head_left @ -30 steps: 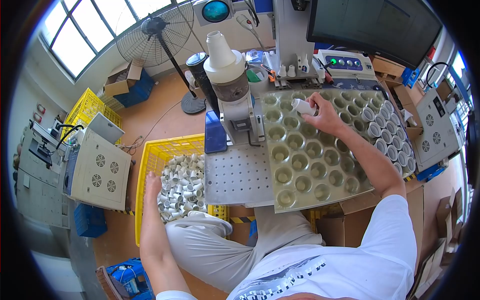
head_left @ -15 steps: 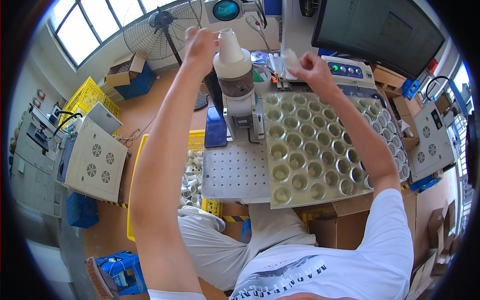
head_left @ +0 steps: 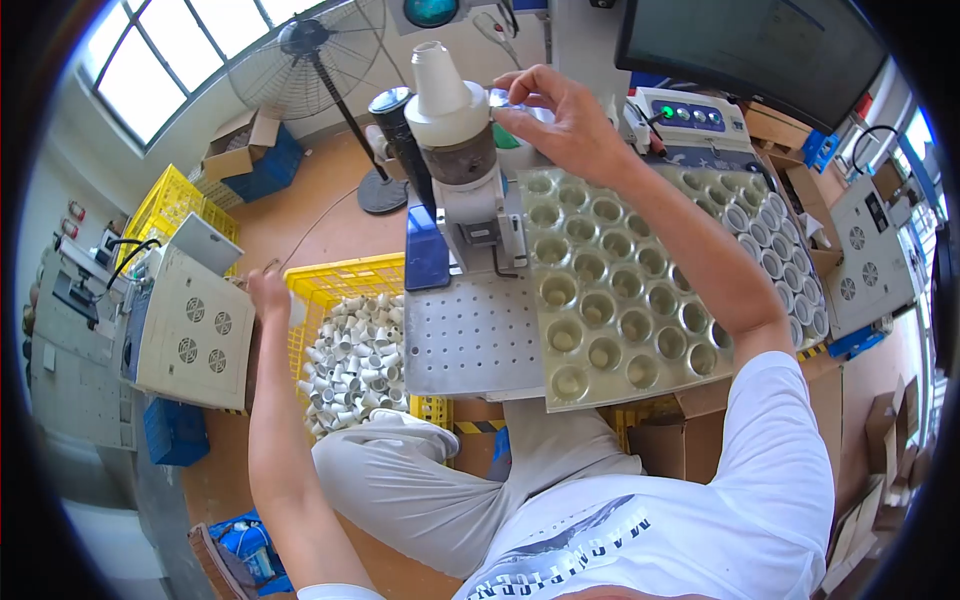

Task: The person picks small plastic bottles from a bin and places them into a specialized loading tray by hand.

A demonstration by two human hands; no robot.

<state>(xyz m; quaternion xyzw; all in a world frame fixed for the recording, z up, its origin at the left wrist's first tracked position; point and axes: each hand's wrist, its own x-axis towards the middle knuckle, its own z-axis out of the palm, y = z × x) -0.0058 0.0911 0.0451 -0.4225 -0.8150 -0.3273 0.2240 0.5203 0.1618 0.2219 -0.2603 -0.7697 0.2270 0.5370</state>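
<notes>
My left hand (head_left: 268,293) is lowered beside the left rim of a yellow crate (head_left: 345,268), its fingers closed on a white part (head_left: 297,309), partly hidden by the hand. Small white cone-shaped parts (head_left: 355,360) fill the crate. My right hand (head_left: 560,115) is just right of the round fixture (head_left: 461,160), thumb and forefinger apart, with no part seen between them. A white cone (head_left: 438,82) stands upright on the fixture. Below my right forearm lies a tray of round cups (head_left: 598,307).
A blue phone (head_left: 427,250) lies left of the fixture's base, behind a perforated metal plate (head_left: 470,340). Further out are a control box with lit buttons (head_left: 690,113), a monitor (head_left: 750,50), a fan (head_left: 305,40) and white rings (head_left: 775,262) at the tray's right.
My left hand has moved from beside the fixture's top down to the crate. My right hand has moved left to the fixture, and the white part is gone from its fingers. The view has shifted slightly.
</notes>
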